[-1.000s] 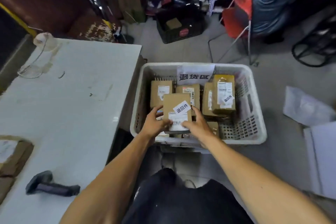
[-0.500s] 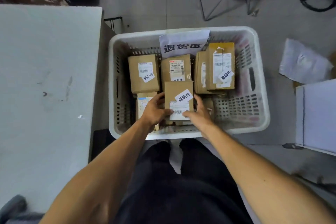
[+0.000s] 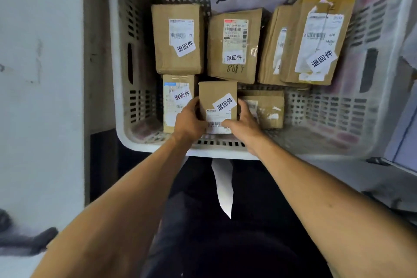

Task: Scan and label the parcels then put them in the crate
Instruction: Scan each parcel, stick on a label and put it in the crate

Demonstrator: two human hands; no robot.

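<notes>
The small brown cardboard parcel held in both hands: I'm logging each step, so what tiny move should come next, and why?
Probably release it. The small brown cardboard parcel already sits low in the white plastic crate, between two labelled parcels, with the left hand and right hand gripping its sides.

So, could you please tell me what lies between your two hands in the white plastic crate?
The small brown cardboard parcel with a white sticker, gripped by the left hand and right hand, as the head view shows.

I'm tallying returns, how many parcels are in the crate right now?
7: three along the back row, one tucked behind, three in front. More may be hidden.
</notes>
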